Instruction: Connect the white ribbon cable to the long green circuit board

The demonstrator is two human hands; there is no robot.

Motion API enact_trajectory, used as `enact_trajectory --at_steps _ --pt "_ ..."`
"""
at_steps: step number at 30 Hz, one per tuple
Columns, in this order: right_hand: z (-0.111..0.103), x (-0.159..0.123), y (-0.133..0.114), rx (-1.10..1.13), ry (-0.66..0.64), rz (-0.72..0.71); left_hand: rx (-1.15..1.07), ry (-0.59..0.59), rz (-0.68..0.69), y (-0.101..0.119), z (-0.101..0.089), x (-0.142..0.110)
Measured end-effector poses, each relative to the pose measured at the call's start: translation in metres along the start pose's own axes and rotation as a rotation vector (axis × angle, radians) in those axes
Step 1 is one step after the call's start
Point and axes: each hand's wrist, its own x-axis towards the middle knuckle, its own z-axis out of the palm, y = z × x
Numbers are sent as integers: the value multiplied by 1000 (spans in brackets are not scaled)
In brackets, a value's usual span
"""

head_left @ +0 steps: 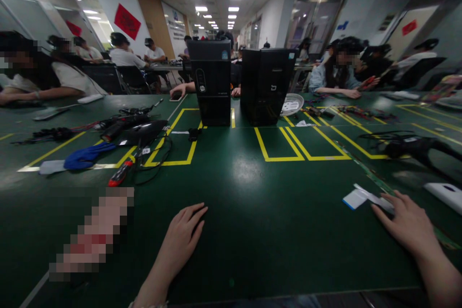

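My left hand [186, 231] rests palm down on the green tabletop with its fingers loosely stretched out and nothing in them. To the right, my right hand [411, 221] lies with thumb and fingers apart. A flat white ribbon cable [368, 196] with a blue-edged end runs between that thumb and the forefinger, touching the hand; it does not look gripped. Beyond my left hand is a red and black screwdriver-like tool [121, 173], beside a black cable. A pixelated, unrecognizable patch covers the table left of my left hand.
Two black computer towers [216, 77] [267, 86] stand upright mid-table. Yellow tape [285, 159] marks rectangles. A blue glove [88, 155] and dark cables lie left; a white basket [291, 104], a black cabled item [411, 147] and a white device [445, 196] lie right. People sit across.
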Motion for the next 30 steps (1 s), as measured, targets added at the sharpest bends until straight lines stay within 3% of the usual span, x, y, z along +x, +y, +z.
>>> enact_trajectory --at_steps 6,9,14,18,22,26,30 --pt "0 -12 -8 44 -63 -119 6 12 15 -1 1 0" --pt "1 -31 -29 132 -15 -237 6 -3 7 -2 2 -1" --pt "-18 -80 -112 338 11 -592 3 7 7 -1 2 -1" --pt "-51 -110 -196 475 -125 -840 4 14 2 -1 2 -1" --pt "-80 -125 -260 551 -328 -959 -1 17 21 -2 3 0" --pt "-95 -127 -294 551 -464 -978 -5 29 30 -1 4 0" --pt "-96 -123 -303 583 -494 -988 -4 28 30 -1 3 -1"
